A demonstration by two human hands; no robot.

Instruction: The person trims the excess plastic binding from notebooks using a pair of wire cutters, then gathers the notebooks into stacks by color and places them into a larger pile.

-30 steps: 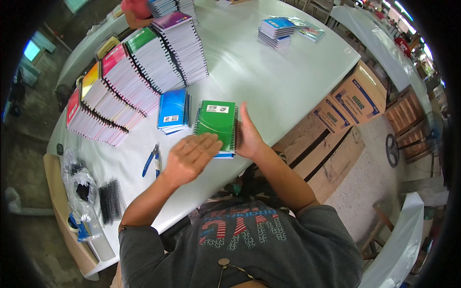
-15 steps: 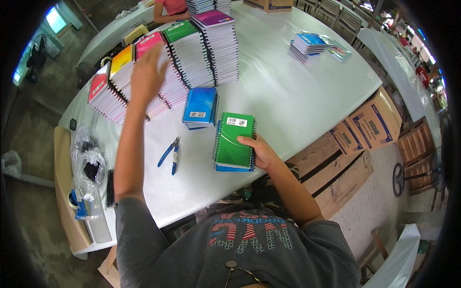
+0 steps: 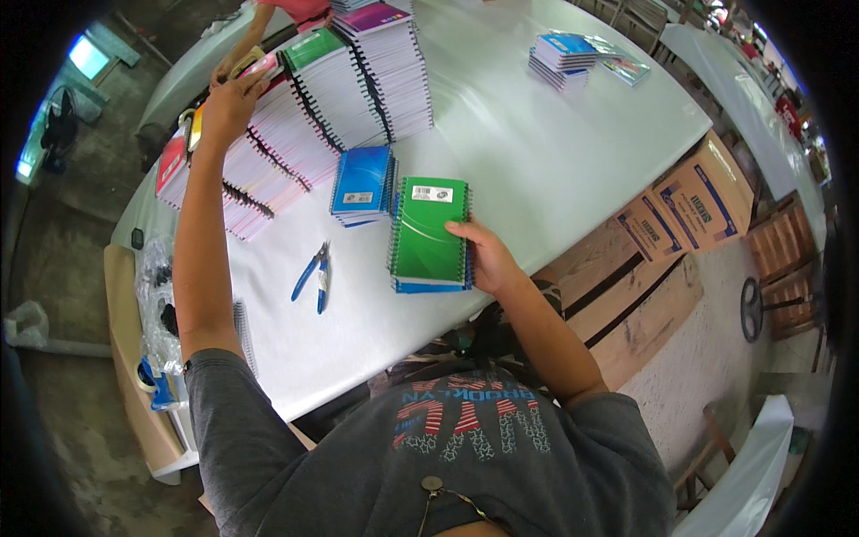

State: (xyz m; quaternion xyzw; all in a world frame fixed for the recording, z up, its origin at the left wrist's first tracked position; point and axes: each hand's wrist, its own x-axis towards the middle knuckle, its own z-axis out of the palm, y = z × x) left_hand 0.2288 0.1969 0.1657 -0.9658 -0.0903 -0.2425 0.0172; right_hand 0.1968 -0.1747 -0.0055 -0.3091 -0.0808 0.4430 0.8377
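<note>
My right hand [image 3: 488, 259] grips the green notebook [image 3: 429, 233] by its right edge, while my left hand [image 3: 234, 97] reaches far up-left of it, fingers curled onto the leaning notebook rows [image 3: 295, 134].

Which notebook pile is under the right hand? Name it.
The small pile with the green cover on top, nearest the table's front edge; the right hand grips its right side. The blue-topped pile beside it lies untouched.

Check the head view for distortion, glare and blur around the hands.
Head view: strong fisheye bend, with the white table edges curving and black corners; even daylight, no harsh glare; the right hand and the green notebook are sharp; the left hand, at the slanted notebook stacks, is slightly soft.
</note>
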